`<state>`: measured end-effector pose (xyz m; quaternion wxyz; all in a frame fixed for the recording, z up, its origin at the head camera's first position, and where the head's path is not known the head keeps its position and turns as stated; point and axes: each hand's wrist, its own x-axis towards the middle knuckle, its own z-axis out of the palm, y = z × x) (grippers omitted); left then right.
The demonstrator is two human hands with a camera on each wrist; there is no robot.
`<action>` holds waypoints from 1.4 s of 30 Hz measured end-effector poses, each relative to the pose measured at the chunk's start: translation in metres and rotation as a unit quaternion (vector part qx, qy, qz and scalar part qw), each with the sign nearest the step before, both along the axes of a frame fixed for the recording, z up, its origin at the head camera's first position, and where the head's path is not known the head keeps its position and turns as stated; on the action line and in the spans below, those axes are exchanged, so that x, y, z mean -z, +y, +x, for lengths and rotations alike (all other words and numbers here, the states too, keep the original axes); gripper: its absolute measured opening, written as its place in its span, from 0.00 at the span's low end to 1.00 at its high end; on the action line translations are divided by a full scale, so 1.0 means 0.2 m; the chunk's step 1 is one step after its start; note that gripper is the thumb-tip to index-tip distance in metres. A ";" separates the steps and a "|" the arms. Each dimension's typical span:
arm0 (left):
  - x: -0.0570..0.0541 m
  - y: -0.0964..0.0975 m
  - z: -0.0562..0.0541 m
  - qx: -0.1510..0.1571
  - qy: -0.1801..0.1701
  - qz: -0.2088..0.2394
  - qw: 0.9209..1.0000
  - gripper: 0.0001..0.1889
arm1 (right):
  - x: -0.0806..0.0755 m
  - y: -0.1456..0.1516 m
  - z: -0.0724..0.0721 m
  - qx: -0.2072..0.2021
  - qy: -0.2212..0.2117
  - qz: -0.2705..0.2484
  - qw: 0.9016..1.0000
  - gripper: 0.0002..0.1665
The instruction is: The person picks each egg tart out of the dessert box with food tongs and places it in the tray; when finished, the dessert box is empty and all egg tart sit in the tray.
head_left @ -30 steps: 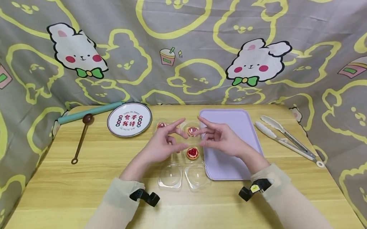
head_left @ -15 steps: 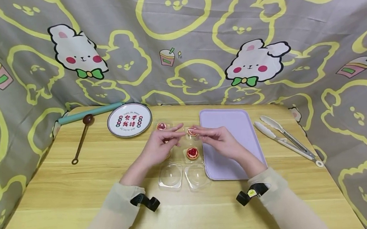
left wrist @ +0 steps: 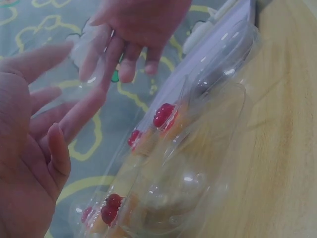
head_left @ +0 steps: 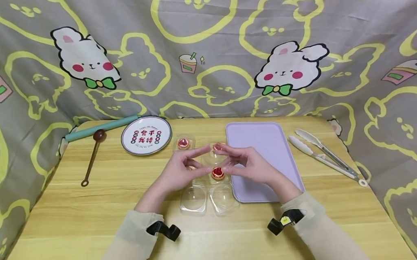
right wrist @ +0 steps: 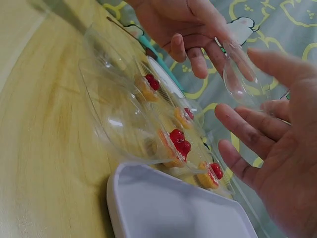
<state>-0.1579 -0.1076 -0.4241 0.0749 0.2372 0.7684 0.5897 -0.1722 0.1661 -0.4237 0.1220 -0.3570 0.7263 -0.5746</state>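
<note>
Head view: left hand [head_left: 179, 169] and right hand [head_left: 250, 163] pinch a clear lid [right wrist: 241, 82] between their fingertips
Lid: above the tarts [head_left: 218, 173]
Tarts: red-topped, in clear packaging [head_left: 193, 199] on the counter [head_left: 224, 243]

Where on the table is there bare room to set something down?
Bare wood lies between the brown spoon and the clear covers, and at the near side between the sleeves. The lavender tray is mostly bare. Crowded: the middle's tarts, left hand and right hand.
</note>
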 end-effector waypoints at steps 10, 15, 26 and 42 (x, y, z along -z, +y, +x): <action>-0.02 -0.03 0.01 0.005 -0.035 -0.008 0.999 0.49 | -0.01 -0.02 0.03 0.002 -0.023 -0.002 1.000 0.51; -0.03 -0.06 0.01 0.019 -0.038 -0.017 0.999 0.47 | -0.01 -0.04 0.03 -0.010 -0.024 -0.003 1.000 0.50; -0.02 -0.13 0.04 0.028 -0.044 -0.009 0.999 0.47 | -0.02 -0.10 0.05 0.033 0.002 0.025 0.999 0.50; -0.01 -0.38 0.13 -0.007 -0.031 -0.072 0.997 0.48 | -0.03 -0.31 0.09 0.031 0.044 0.089 0.995 0.51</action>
